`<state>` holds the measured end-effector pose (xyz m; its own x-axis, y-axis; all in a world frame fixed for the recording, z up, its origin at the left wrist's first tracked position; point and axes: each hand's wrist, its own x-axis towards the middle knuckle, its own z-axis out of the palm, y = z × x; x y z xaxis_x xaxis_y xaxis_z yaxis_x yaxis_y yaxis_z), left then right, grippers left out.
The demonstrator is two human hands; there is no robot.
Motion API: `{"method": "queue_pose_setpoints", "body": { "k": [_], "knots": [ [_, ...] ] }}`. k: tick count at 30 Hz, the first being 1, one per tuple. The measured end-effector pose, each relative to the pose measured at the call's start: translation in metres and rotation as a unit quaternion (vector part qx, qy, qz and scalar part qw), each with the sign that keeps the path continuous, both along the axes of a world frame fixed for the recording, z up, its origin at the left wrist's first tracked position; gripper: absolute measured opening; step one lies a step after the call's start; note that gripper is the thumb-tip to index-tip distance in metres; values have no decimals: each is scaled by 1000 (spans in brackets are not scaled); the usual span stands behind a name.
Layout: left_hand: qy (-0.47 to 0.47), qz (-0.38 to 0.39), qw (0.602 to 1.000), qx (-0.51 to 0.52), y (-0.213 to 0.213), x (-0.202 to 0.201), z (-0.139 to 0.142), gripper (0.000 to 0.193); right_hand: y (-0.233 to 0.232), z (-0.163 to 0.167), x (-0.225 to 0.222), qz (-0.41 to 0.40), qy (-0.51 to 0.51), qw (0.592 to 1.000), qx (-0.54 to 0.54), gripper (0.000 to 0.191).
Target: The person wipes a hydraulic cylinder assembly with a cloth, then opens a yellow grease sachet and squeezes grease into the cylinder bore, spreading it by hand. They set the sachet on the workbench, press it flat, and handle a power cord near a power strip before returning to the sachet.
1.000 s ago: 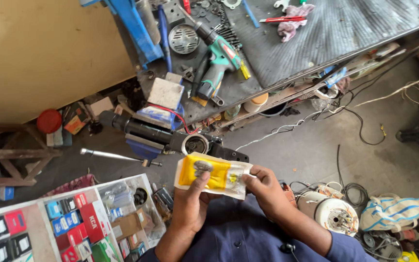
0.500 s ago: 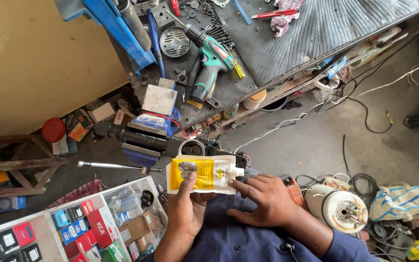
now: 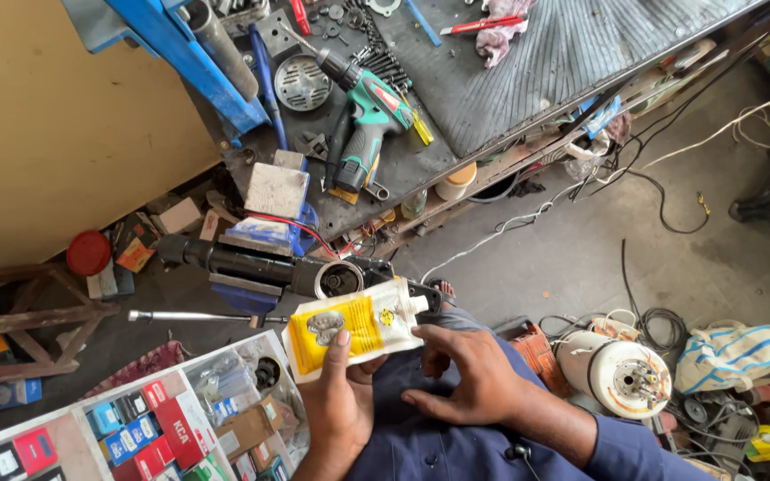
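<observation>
My left hand (image 3: 340, 401) grips a white and yellow squeeze pouch (image 3: 363, 325) with a white cap at its right end, thumb lying across its front. My right hand (image 3: 474, 383) hovers just below the pouch's right end, fingers loosely curled and holding nothing. Both hands are over my lap in dark blue clothing. Just beyond the pouch, a black cylindrical power tool body (image 3: 260, 267) lies clamped in a blue vise (image 3: 256, 298), its open round end facing the pouch.
A green cordless drill (image 3: 372, 116), screwdrivers and metal parts lie on the workbench (image 3: 563, 53) ahead. A tray of small coloured boxes (image 3: 162, 419) sits at lower left. A white motor (image 3: 617, 374), cables and bags crowd the floor at right.
My right hand has let go of the pouch's right end and dropped below it. The left hand keeps holding the pouch, now tilted with its cap end higher.
</observation>
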<state>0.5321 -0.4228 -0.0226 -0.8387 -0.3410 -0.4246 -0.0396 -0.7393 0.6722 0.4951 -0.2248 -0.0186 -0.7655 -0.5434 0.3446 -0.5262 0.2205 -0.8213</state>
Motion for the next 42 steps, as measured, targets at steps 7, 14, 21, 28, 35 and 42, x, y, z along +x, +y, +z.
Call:
{"method": "queue_pose_setpoints", "body": {
  "k": [7,14,21,28,35,42],
  "knots": [
    [27,-2,999,-19,2,23,-39,51,8,7,0,6,-14,999,32,73],
    [-93,-45,992,-66,-22,-64,-106,47,26,-4,3,29,-37,996,79,46],
    [-128,-120,981,-78,-40,-102,-120,40,28,-14,10,-41,-80,992,87,34],
    [-83,-171,975,-113,-40,-63,-101,36,-24,4,-6,68,-475,866,-139,48],
    [-98,-225,883,-401,-59,20,-32,43,-90,-25,-1,-13,-611,791,-24,48],
    [-170,-164,796,-557,-63,14,2,41,-122,-59,9,-4,-641,752,-153,47]
  ]
}}
